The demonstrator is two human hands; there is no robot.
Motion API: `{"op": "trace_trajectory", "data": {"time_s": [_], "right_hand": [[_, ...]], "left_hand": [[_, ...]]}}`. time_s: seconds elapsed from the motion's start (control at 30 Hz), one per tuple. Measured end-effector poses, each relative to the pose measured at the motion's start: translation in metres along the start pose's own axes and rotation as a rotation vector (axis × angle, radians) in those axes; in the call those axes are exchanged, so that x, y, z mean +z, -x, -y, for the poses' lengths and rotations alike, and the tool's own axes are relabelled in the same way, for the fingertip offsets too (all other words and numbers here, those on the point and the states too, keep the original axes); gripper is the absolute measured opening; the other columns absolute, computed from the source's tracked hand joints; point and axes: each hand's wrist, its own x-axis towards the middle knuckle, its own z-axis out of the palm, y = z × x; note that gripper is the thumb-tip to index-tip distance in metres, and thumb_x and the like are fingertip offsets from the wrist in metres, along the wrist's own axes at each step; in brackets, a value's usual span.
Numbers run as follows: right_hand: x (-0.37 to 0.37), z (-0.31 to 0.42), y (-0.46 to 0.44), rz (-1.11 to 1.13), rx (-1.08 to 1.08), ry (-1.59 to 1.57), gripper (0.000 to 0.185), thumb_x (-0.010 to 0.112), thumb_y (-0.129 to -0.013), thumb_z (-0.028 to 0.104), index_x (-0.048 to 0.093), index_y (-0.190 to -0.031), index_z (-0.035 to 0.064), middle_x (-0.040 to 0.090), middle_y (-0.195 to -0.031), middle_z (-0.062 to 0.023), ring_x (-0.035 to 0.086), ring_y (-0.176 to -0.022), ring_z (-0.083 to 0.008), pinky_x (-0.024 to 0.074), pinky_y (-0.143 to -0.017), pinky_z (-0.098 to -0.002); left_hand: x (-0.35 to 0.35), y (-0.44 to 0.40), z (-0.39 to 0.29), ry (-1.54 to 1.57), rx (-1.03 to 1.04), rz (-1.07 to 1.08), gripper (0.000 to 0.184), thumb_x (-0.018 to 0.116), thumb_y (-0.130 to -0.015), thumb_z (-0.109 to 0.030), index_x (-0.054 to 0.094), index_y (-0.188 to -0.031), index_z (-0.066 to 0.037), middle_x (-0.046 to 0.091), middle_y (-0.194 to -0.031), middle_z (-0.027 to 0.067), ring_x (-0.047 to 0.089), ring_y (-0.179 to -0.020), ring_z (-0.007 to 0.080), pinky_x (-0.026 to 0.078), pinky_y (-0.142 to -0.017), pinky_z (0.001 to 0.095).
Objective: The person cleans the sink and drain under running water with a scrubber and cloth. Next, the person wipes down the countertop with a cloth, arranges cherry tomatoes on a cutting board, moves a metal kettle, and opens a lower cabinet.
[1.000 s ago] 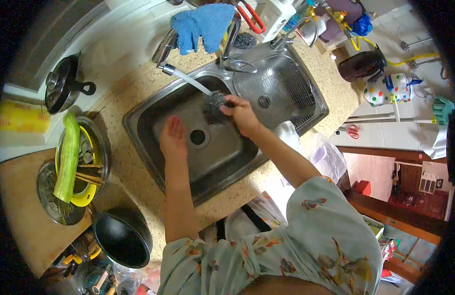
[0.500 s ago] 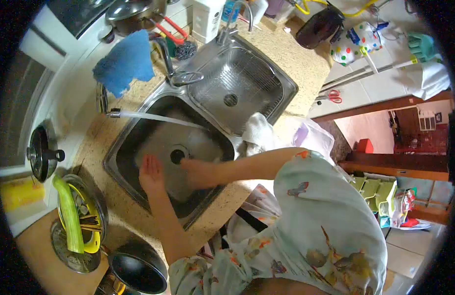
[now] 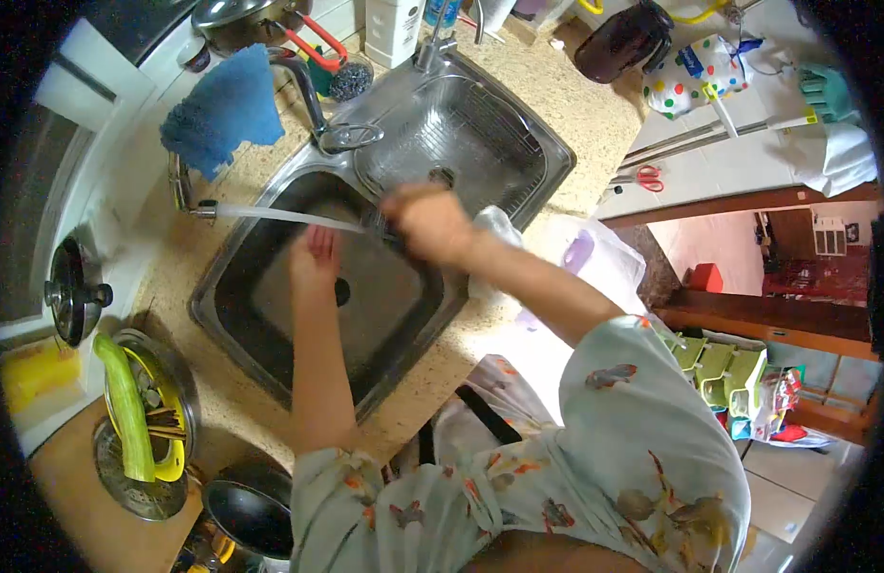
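Where the pale water stream crosses the grey steel basin, low movements should limit splashing; left hand, open; right hand, blurred, grip indeterminable.

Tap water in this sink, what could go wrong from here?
The stream runs sideways toward the right hand, so it might splash onto the counter. The long green vegetable lies across the yellow bowl, and could slide off if knocked.
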Motion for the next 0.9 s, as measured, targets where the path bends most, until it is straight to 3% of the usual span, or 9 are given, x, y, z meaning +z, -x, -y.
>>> {"op": "trace_trajectory", "data": {"time_s": [0.13, 0.2, 0.23, 0.33, 0.37, 0.47, 0.53, 0.6, 0.9], "right_hand": [[-0.030, -0.043, 0.042, -0.152, 0.487, 0.007, 0.080, 0.075, -0.062, 0.015, 0.039, -0.132, 0.0058, 0.059, -0.107, -0.0187, 0.063, -0.094, -0.0341, 0.0538, -0.073, -0.0440], [-0.033, -0.033, 0.067, 0.094, 0.547, 0.072, 0.074, 0.074, -0.064, 0.018, 0.043, -0.130, 0.0058, 0.060, -0.106, -0.0182, 0.063, -0.094, -0.0340, 0.0539, -0.073, -0.0441], [-0.032, -0.026, 0.076, 0.338, 0.604, 0.130, 0.069, 0.074, -0.067, 0.021, 0.046, -0.128, 0.0059, 0.060, -0.105, -0.0177, 0.063, -0.094, -0.0339, 0.0540, -0.072, -0.0443], [0.017, -0.036, 0.091, 0.289, 0.404, 0.237, 0.054, 0.073, -0.074, 0.032, 0.055, -0.119, 0.0060, 0.063, -0.103, -0.0173, 0.065, -0.091, -0.0339, 0.0538, -0.072, -0.0426], [0.011, -0.036, 0.088, 0.090, 0.419, 0.057, 0.028, 0.067, -0.083, 0.025, 0.064, -0.104, 0.0064, 0.067, -0.097, -0.0149, 0.066, -0.088, -0.0313, 0.0542, -0.073, -0.0387], [-0.016, -0.018, 0.051, -0.135, 0.592, -0.584, 0.021, 0.060, -0.087, 0.020, 0.065, -0.104, 0.0079, 0.068, -0.092, -0.0140, 0.066, -0.082, -0.0268, 0.0530, -0.070, -0.0355], [0.000, -0.009, 0.025, -0.208, 0.590, -0.939, 0.019, 0.058, -0.088, 0.015, 0.064, -0.102, 0.0042, 0.068, -0.092, -0.0123, 0.065, -0.078, -0.0263, 0.0521, -0.071, -0.0351], [0.006, 0.007, -0.002, -0.261, 0.628, -1.913, 0.022, 0.054, -0.090, 0.016, 0.062, -0.103, 0.0009, 0.067, -0.094, -0.0097, 0.064, -0.082, -0.0245, 0.0509, -0.078, -0.0352], [0.058, 0.050, -0.073, 0.039, 0.617, -2.245, 0.046, 0.053, -0.084, 0.027, 0.055, -0.121, 0.0007, 0.061, -0.118, -0.0118, 0.057, -0.108, -0.0273, 0.0400, -0.100, -0.0410]], "left_hand": [[0.049, -0.029, 0.009, -0.026, -0.062, 0.013, 0.036, 0.057, -0.089, -0.017, 0.055, -0.121, 0.000, 0.057, -0.125, 0.0106, 0.056, -0.114, 0.0254, 0.046, -0.098, 0.0434], [0.069, -0.018, 0.014, -0.050, -0.112, 0.002, 0.025, 0.064, -0.086, -0.017, 0.060, -0.106, -0.003, 0.064, -0.109, 0.0100, 0.061, -0.104, 0.0261, 0.050, -0.091, 0.0450], [0.067, -0.020, 0.021, -0.053, -0.136, 0.074, 0.042, 0.057, -0.090, -0.023, 0.051, -0.127, -0.002, 0.055, -0.126, 0.0112, 0.054, -0.116, 0.0252, 0.044, -0.099, 0.0457], [0.057, 0.005, 0.028, -0.195, -0.160, 0.060, 0.024, 0.064, -0.087, -0.024, 0.061, -0.104, -0.008, 0.064, -0.100, 0.0064, 0.062, -0.099, 0.0221, 0.051, -0.086, 0.0414], [0.044, 0.003, 0.033, -0.188, -0.150, 0.056, 0.024, 0.064, -0.087, -0.024, 0.061, -0.104, -0.008, 0.064, -0.100, 0.0064, 0.062, -0.099, 0.0221, 0.051, -0.086, 0.0414], [0.009, 0.017, 0.042, -0.378, -0.141, 0.121, 0.038, 0.063, -0.087, -0.027, 0.057, -0.119, -0.007, 0.060, -0.112, 0.0075, 0.059, -0.102, 0.0213, 0.048, -0.085, 0.0350], [0.002, 0.031, 0.042, -0.290, -0.088, 0.077, 0.031, 0.062, -0.088, -0.028, 0.062, -0.112, -0.009, 0.061, -0.093, 0.0031, 0.060, -0.086, 0.0169, 0.047, -0.076, 0.0285], [-0.004, 0.033, 0.035, -0.341, -0.014, 0.111, 0.028, 0.061, -0.089, -0.029, 0.064, -0.108, -0.009, 0.057, -0.080, -0.0007, 0.056, -0.076, 0.0129, 0.045, -0.070, 0.0260], [0.008, 0.062, -0.016, -0.475, 0.365, 0.172, 0.049, 0.049, -0.096, -0.034, 0.049, -0.134, -0.003, 0.050, -0.136, 0.0095, 0.045, -0.127, 0.0239, 0.031, -0.108, 0.0387]]}}
